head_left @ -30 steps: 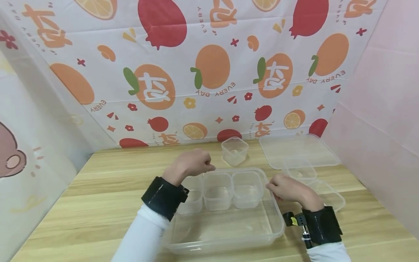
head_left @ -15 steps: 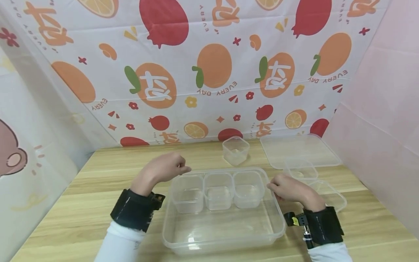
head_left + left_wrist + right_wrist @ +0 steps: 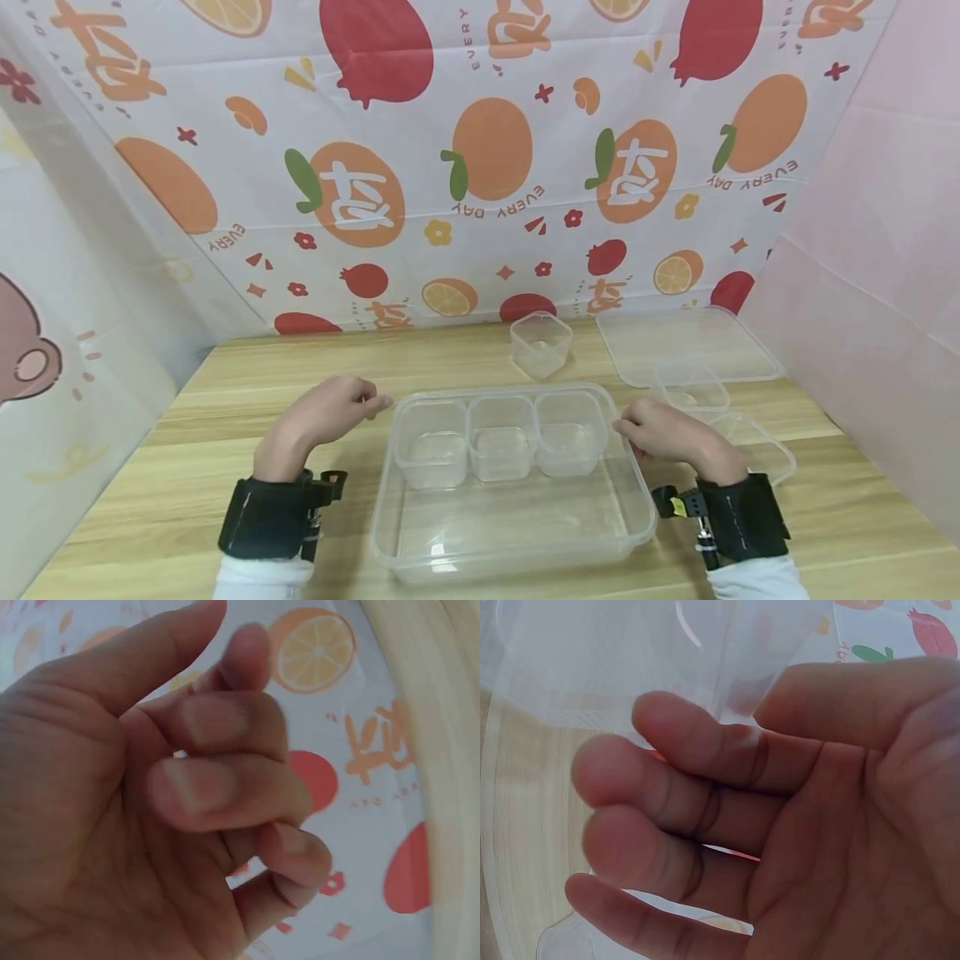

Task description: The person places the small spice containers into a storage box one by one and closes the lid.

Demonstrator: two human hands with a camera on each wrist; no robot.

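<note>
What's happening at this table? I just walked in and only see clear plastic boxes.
A person sits over a large clear tray that holds three small tubs in a row along its far side. The right hand rests at the tray's right rim; the left hand hangs loosely curled beside its left end, holding nothing. Another small tub and a flat lid lie farther back.

"EVERY DAY", upside down, on backdrop cloth (image 3: 480, 167)

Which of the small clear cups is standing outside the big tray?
The lone small cup at the back of the table, beyond the big tray. The other three sit in a row inside it.
</note>
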